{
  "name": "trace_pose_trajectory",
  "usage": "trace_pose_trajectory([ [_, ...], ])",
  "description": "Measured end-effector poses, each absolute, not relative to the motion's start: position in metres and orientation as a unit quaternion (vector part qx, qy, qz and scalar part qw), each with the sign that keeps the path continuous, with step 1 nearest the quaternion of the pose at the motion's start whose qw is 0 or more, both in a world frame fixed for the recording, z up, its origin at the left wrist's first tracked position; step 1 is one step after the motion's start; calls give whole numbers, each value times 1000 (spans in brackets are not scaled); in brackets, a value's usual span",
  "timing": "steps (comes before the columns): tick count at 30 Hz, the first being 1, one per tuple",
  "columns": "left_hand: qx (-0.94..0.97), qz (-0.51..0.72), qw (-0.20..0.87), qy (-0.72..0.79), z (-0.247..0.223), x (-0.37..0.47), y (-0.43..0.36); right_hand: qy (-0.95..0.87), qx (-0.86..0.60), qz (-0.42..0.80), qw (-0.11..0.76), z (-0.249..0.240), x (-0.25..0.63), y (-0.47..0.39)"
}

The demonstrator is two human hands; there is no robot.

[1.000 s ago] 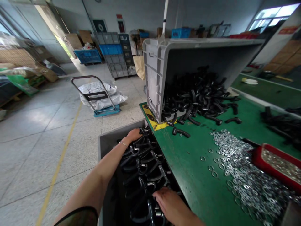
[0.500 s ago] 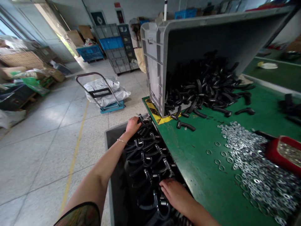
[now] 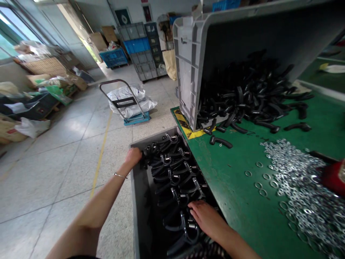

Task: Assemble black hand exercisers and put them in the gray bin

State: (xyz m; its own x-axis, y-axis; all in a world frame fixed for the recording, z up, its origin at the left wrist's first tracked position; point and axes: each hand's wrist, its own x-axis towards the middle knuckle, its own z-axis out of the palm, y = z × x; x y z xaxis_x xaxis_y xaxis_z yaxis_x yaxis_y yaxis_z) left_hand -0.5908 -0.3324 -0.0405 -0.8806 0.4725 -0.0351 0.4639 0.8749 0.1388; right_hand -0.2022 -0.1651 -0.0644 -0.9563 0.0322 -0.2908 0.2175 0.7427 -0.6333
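Note:
A deep grey bin (image 3: 136,208) stands beside the green table, holding rows of curved black handles (image 3: 161,179) with chrome clamp ends and springs. At the bin's far left corner, my left hand (image 3: 134,157) is closed beside dark parts (image 3: 151,149); its fingertips are hidden, and I cannot make out what they hold. Over the right side of the rows, my right hand (image 3: 204,213) has its fingers curled down among the black handles. What lies under those fingers is hidden. One chrome-ended handle (image 3: 170,139) lies at the far end, to the right of my left hand.
A big grey crate (image 3: 188,68) lies tipped on the green table (image 3: 223,180), spilling black handles (image 3: 242,104). Many small metal rings (image 3: 299,183) are heaped at right, near a red container (image 3: 335,178). A loaded trolley (image 3: 137,117) stands on the floor beyond the bin.
My left hand has moved left and nearer, from the chrome-ended handle at the far end to the bin's left corner. My right hand stays over the rows. The view has shifted slightly.

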Motion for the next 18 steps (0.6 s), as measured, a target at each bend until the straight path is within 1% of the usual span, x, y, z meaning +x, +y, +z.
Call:
trace_pose_trajectory([
  [2,266,69,26,961,-51,-575,-316,922,70,-355,140,-63,-204,-165],
  [5,311,71,31,947,-69,-562,-268,919,74,-358,151,-63,-205,-165],
  [8,310,59,64,947,-85,-564,-222,918,77,-358,150,-64,-203,-165],
  [10,291,50,91,951,-93,-570,-205,918,76,-362,143,-65,-202,-165],
  [14,277,56,119,952,-94,-585,-203,919,80,-363,134,-65,-202,-164],
  [18,260,88,89,958,-76,-595,-220,923,77,-349,143,-62,-205,-163],
])
